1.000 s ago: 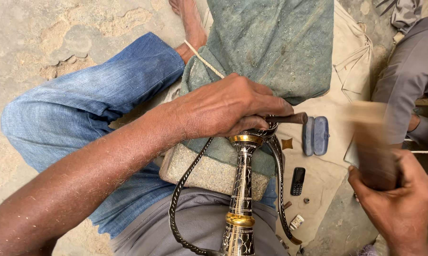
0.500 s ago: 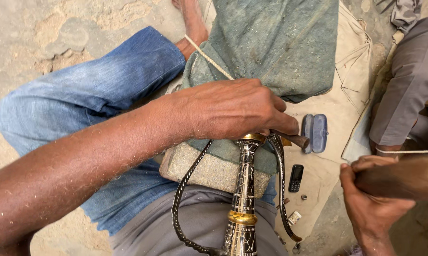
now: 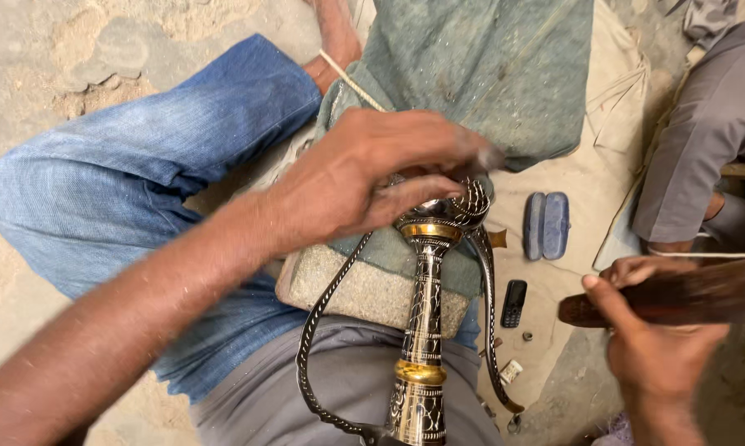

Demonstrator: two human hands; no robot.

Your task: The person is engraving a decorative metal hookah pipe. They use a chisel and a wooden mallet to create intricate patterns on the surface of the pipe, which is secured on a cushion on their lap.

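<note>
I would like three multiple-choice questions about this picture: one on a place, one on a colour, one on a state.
1. Where does the left hand rest?
A. on the top of the ornate hilt
B. on the small phone
C. on the bare ground

2. What colour are the trousers on the bent leg?
A. red
B. blue
C. white

3. What is the state of the right hand?
A. open and empty
B. gripping a dark wooden piece
C. out of view

Answers: 1 A, the fingers cover the hilt's top; 2 B, the denim is blue; 3 B, the thumb presses on the wood.

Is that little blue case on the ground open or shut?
Open: the blue case lies spread flat on the tan cloth, both halves side by side.
</note>
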